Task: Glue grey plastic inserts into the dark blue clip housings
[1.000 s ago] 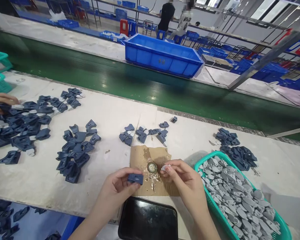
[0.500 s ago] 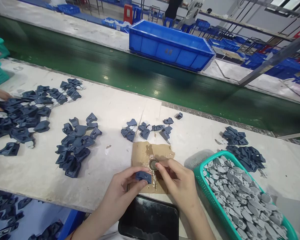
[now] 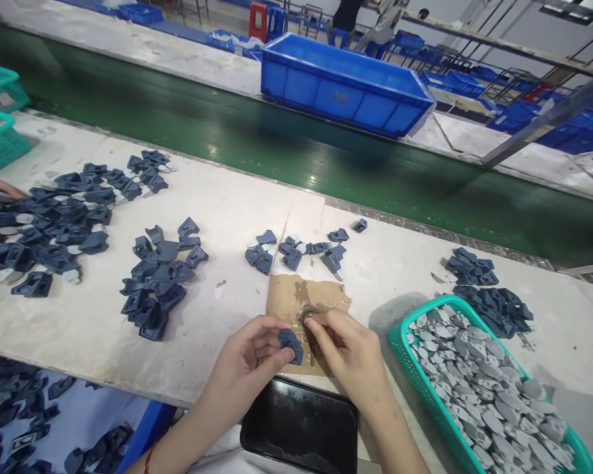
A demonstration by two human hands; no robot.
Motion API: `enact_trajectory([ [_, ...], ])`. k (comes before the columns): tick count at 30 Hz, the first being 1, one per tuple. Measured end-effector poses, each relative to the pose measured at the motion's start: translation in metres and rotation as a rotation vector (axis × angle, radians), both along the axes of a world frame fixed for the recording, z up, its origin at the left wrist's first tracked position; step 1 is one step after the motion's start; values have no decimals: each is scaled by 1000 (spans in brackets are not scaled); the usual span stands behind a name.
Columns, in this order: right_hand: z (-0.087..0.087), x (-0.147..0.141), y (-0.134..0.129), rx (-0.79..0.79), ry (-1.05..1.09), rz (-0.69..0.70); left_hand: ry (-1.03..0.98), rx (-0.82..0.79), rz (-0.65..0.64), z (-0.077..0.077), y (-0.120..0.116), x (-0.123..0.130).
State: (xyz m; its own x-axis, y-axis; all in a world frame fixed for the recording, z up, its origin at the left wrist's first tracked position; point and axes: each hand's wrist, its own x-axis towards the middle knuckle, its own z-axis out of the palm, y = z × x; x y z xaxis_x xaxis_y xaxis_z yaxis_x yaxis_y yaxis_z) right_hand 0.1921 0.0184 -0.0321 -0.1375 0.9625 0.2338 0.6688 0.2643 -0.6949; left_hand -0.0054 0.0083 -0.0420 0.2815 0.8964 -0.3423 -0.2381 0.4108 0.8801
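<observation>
My left hand (image 3: 247,362) pinches a dark blue moulded plastic piece (image 3: 290,345) between thumb and fingers, just over the left side of a brown cardboard sheet (image 3: 282,295). On that sheet sits a small round dark cap (image 3: 306,312), with shiny wet streaks around it. The fingertips of my right hand (image 3: 350,349) are pressed together at the cap's edge. Whatever they hold, if anything, is hidden by the fingers. Behind the cardboard lie several loose blue pieces (image 3: 291,253), a few with light grey parts attached.
A green basket (image 3: 400,336) of grey plastic parts stands at the right; a black phone-like slab (image 3: 301,424) lies nearest me. Piles of blue pieces (image 3: 161,283) spread leftward, where another person's hands (image 3: 0,187) work. Beyond runs a green belt (image 3: 217,138) with a blue crate (image 3: 346,92) behind it.
The blue piece in my left hand has turned, showing a different side. My right fingertips now cover more of the round cap. The whole view has shifted slightly.
</observation>
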Motion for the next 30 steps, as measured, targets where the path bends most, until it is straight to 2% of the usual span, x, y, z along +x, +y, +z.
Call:
enact_trajectory([
  [8,-1,0,-3,-49,56,-44,42,94,-55,2,-2,-3],
  [15,0,-1,-11,-222,512,-265,50,146,-135,5,-6,-6],
  [21,6,-10,-14,-307,696,-205,28,94,-150,1,-7,-2],
  [30,9,-12,-13,-270,672,-113,113,123,-184,3,-2,1],
])
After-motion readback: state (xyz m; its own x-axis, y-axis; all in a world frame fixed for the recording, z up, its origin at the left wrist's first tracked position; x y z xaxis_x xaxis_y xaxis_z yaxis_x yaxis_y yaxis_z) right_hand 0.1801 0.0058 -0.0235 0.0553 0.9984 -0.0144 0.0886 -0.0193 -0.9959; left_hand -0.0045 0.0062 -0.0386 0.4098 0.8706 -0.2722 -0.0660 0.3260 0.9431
